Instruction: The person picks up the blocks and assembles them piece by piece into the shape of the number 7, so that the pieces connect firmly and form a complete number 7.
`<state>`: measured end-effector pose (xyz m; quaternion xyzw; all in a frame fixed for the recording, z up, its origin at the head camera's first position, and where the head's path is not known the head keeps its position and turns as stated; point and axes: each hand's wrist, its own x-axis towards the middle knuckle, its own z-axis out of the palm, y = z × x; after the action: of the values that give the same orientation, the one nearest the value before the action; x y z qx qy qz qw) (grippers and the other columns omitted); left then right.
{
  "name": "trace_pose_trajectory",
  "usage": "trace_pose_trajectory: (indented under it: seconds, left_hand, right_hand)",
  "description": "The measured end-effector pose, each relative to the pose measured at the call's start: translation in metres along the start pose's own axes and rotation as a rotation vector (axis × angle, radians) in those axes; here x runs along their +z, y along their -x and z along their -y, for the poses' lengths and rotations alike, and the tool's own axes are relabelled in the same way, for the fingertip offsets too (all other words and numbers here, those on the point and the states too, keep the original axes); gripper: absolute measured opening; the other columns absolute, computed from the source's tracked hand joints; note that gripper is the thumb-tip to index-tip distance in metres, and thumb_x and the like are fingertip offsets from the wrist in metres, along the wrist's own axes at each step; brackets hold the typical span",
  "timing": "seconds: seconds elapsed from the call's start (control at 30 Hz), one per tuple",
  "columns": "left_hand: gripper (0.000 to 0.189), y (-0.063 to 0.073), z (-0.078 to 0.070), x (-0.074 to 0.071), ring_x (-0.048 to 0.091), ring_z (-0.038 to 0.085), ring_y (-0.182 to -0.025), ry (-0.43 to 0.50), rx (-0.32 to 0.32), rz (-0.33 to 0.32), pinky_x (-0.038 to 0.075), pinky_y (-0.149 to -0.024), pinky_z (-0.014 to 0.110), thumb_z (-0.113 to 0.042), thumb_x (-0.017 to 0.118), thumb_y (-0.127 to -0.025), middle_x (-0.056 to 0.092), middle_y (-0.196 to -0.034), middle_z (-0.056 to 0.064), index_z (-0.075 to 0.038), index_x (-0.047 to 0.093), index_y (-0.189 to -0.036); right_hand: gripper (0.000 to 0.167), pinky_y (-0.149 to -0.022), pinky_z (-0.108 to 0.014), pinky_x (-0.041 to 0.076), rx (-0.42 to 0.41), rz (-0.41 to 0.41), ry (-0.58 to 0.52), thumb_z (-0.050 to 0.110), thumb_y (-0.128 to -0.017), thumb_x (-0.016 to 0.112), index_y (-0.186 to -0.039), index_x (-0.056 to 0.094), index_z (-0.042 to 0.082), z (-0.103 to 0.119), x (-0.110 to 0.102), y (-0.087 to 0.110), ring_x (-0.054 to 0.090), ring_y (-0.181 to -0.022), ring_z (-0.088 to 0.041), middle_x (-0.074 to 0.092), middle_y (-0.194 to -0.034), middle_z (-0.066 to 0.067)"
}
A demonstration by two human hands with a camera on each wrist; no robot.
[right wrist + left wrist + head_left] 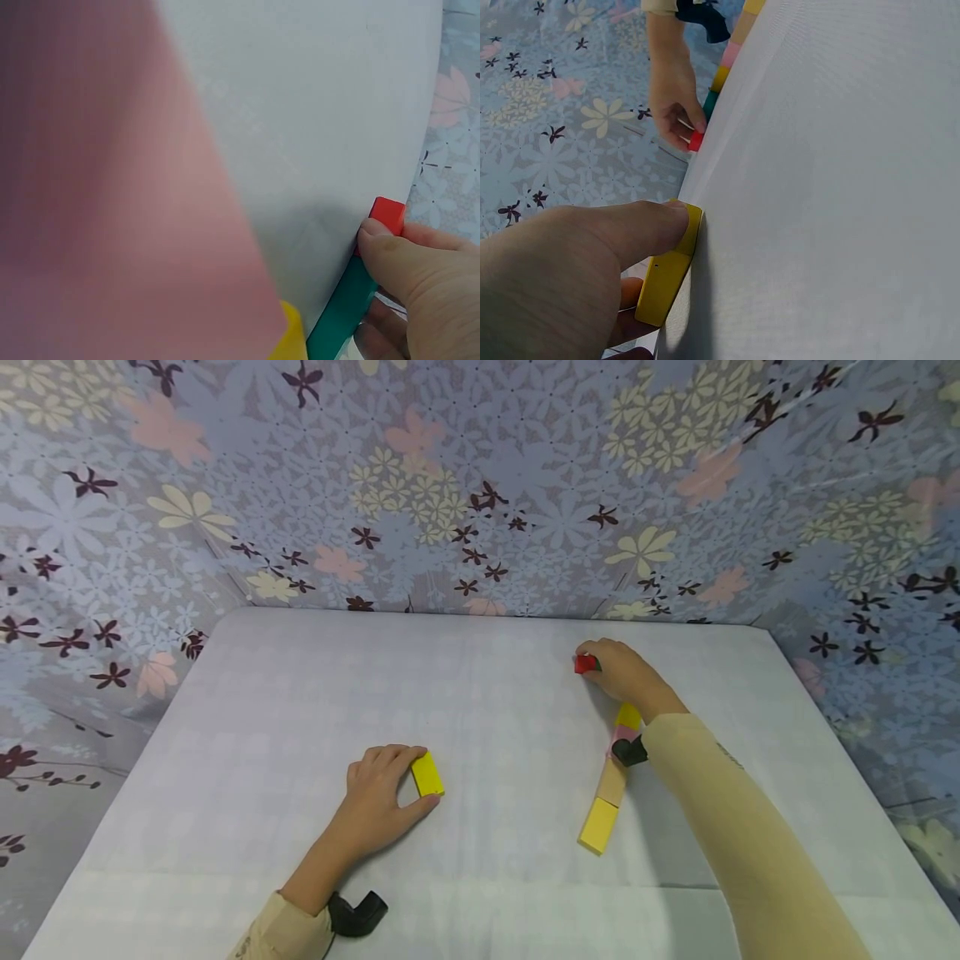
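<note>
My left hand (371, 806) pinches a yellow block (427, 774) by its two ends, thumb at the near end; in the left wrist view the block stands close on the white tabletop. Farther off, at the back right, my right hand (628, 677) pinches a small red block (585, 664) between thumb and fingers. In the right wrist view this red block sits right at the end of a green block (341, 315). The green one continues a line of blocks: a yellow block (629, 716), a pink block (624, 734), a tan block (611, 782) and a pale yellow block (598, 827).
A white cloth covers the table (495, 710), with a fold line near its front. Flowered fabric (480, 485) rises behind the table and along its sides. Black wrist mounts (358, 916) stick out from both sleeves, the right one hanging over the block line.
</note>
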<state>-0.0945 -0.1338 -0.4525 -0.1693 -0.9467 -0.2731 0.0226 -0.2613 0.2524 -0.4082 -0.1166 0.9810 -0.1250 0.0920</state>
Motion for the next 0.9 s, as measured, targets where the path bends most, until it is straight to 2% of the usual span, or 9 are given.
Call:
trace_pose_trajectory:
  seconds: [0.47,0.7,0.9]
  left_hand:
    - [0.061,-0.001,0.000,0.001,0.046,0.028,-0.124,-0.002,0.009,-0.010,0.032,-0.092,0.051,-0.046,0.074,-0.084,0.058,-0.133,0.004,-0.019,0.057,-0.136]
    - [0.062,-0.001,0.001,0.001,0.046,0.029,-0.124,-0.003,0.018,-0.014,0.031,-0.091,0.049,-0.047,0.075,-0.084,0.058,-0.133,0.004,-0.019,0.057,-0.136]
    - [0.063,0.000,0.001,0.001,0.046,0.029,-0.125,0.001,0.018,-0.017,0.032,-0.092,0.050,-0.046,0.075,-0.084,0.058,-0.133,0.004,-0.017,0.056,-0.137]
  right_hand:
    - [0.052,-0.115,-0.058,0.030,0.025,0.012,0.010,0.014,-0.094,0.067,-0.143,0.049,0.011,0.000,-0.002,0.005,0.042,-0.136,-0.040,0.047,-0.148,-0.020]
    - [0.057,-0.113,-0.060,0.031,-0.014,-0.009,0.017,0.025,-0.093,0.070,-0.144,0.049,0.012,-0.005,-0.008,0.017,0.041,-0.137,-0.040,0.047,-0.149,-0.018]
    - [0.070,-0.114,-0.061,0.029,0.004,0.054,-0.007,0.040,-0.092,0.068,-0.150,0.041,0.013,-0.015,-0.014,0.027,0.035,-0.141,-0.041,0.039,-0.155,-0.018]
